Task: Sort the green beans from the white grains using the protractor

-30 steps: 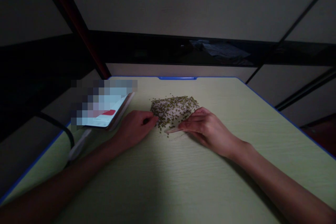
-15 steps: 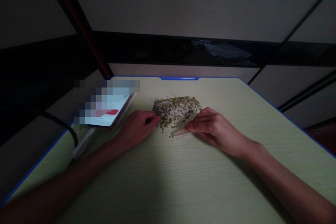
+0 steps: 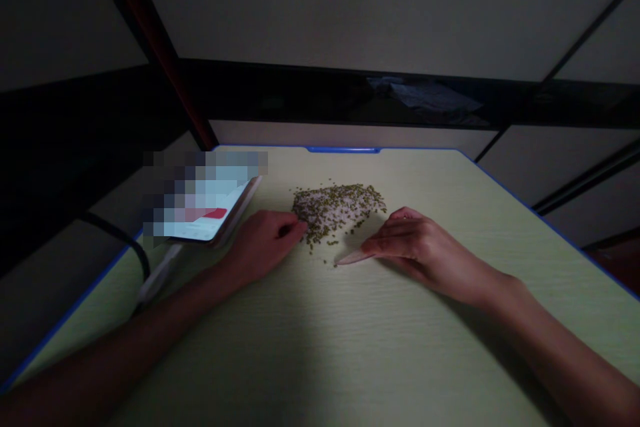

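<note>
On the table lies a spread pile of small greenish seeds and pale, pinkish-white grains. My left hand rests at the pile's left edge, fingers curled in with the fingertips touching or very near the seeds; what they hold, if anything, cannot be made out. To the right of the pile, my right hand pinches a thin, pale, pointed strip. Its tip points left, low over the tabletop, close to a couple of stray seeds in front of the pile.
A phone with a lit screen, partly blurred out, leans on a stand at the left. A dark cable runs beside it. The pale wood-look table has a blue edge, and cabinet panels rise behind it.
My right hand has drawn slightly to the right, away from the pile, with the pale strip in its fingers. The left hand has stayed almost in place.
</note>
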### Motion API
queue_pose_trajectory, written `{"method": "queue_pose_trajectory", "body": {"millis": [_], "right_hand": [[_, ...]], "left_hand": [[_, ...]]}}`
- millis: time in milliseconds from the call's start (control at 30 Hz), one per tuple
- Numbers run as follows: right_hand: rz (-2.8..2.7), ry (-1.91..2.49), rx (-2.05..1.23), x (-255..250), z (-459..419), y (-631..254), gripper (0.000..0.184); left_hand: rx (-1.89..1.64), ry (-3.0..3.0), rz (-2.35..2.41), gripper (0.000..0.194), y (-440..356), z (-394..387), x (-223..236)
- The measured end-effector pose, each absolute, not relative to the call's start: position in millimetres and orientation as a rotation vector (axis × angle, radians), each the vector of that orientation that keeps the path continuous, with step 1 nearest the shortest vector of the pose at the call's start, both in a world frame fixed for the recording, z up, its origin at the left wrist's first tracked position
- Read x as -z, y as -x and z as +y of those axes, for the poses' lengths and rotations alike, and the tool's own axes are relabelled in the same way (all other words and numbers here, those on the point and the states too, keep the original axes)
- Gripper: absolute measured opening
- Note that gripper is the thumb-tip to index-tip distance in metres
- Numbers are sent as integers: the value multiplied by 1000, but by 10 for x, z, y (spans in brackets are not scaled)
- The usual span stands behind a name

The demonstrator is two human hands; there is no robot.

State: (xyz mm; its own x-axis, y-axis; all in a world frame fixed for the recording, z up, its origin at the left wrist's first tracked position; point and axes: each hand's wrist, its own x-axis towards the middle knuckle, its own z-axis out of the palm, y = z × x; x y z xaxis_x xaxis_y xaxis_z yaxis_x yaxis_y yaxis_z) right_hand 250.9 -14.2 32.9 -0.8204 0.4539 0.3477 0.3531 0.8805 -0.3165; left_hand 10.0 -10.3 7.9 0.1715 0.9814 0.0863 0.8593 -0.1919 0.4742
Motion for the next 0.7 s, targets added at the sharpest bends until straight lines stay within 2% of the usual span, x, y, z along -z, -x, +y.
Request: {"method": "queue_pose_trajectory", "body": {"millis": [700], "right_hand": [[-2654, 652, -275, -340, -180, -2507, 25]], "left_hand": [[-531, -2137, 1754, 36, -103, -110, -95]]}}
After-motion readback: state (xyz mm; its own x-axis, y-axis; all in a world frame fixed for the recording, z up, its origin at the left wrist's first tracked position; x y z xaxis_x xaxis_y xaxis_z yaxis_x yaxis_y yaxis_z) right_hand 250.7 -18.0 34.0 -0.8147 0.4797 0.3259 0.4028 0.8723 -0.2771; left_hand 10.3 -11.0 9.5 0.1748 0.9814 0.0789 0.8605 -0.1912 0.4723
